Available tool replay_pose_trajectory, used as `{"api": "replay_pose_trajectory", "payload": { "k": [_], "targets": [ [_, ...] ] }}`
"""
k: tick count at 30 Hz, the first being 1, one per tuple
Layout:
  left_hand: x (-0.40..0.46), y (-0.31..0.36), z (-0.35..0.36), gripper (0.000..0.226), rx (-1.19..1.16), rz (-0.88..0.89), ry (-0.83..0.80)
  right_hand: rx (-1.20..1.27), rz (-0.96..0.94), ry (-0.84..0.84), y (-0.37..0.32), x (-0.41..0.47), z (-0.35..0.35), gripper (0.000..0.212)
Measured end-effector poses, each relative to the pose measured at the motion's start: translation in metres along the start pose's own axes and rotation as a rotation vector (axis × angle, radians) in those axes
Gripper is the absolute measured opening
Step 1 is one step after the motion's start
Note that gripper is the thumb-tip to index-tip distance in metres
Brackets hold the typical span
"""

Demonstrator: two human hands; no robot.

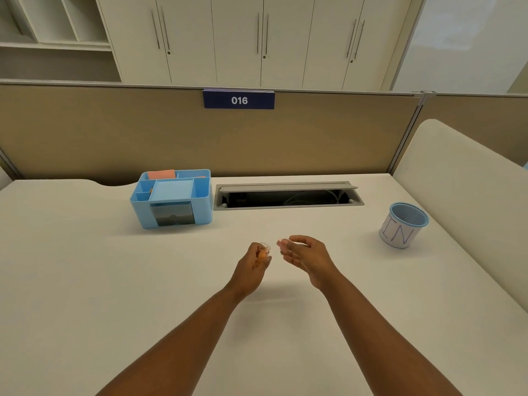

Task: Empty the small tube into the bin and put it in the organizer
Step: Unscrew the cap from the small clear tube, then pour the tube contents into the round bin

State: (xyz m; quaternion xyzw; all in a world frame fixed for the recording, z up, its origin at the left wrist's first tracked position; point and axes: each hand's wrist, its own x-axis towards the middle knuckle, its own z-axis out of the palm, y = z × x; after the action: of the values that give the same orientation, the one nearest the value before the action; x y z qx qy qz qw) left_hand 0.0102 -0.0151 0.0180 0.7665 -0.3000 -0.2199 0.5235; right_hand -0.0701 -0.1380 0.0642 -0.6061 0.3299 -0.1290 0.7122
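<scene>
Here, hands: two hands are hovering side by side above the middle of the tabletop [85, 281], close together but not touching.
Left hand: the left hand [253, 265] is curling its fingers around the small tube [264, 250], gripping it.
Right hand: the right hand [304, 254] is pinching a small pink cap [281, 243] at its fingertips, with the other fingers loosely bent.
Small tube: one clear tube is standing roughly upright in the left fist, its long axis running near vertical and its open end pointing up, away from the tabletop; something orange is showing through the wall, though what it is I cannot tell.
Pink cap: one cap is sitting just right of the tube's mouth, apart from it.
Bin: one small round bin [403, 228] with a blue rim and a white wrap bearing handwritten letters is standing upright at the right of the tabletop, well apart from the hands; what is lying inside cannot be made out.
Organizer: one light blue organizer [171, 198] is sitting at the far left of the hands, divided into several compartments; a pink pad [161, 174] is resting in a rear compartment, a blue pad is filling the middle, and a dark drawer is facing front.
Cable tray: one grey cable tray [285, 195] is lying open just right of the organizer, with cables showing inside.
Number plate: one blue number plate [239, 100] reading 016 is hanging on the partition behind.
</scene>
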Motion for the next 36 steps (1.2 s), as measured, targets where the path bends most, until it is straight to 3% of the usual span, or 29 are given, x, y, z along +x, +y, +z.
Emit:
{"api": "replay_pose_trajectory", "payload": {
  "k": [3,12,18,28,36],
  "targets": [
    [0.002,0.001,-0.002,0.016,-0.064,-0.013,0.028,0.006,-0.027,0.063,0.012,0.004,-0.007,0.037],
    [0.016,0.0,-0.007,0.035,-0.071,-0.089,0.259,-0.211,-0.031,0.282,0.054,0.013,-0.014,0.014],
    [0.025,0.001,-0.009,0.043,-0.048,-0.104,0.295,-0.365,-0.113,0.272,0.067,0.019,-0.006,0.027],
    [0.026,-0.002,-0.01,0.036,-0.02,-0.106,0.324,-0.577,-0.269,0.233,0.08,0.024,-0.004,0.02],
    [0.021,0.005,-0.016,0.033,-0.012,-0.103,0.261,-0.63,-0.223,0.21,0.081,0.021,-0.01,0.018]
  ]
}}
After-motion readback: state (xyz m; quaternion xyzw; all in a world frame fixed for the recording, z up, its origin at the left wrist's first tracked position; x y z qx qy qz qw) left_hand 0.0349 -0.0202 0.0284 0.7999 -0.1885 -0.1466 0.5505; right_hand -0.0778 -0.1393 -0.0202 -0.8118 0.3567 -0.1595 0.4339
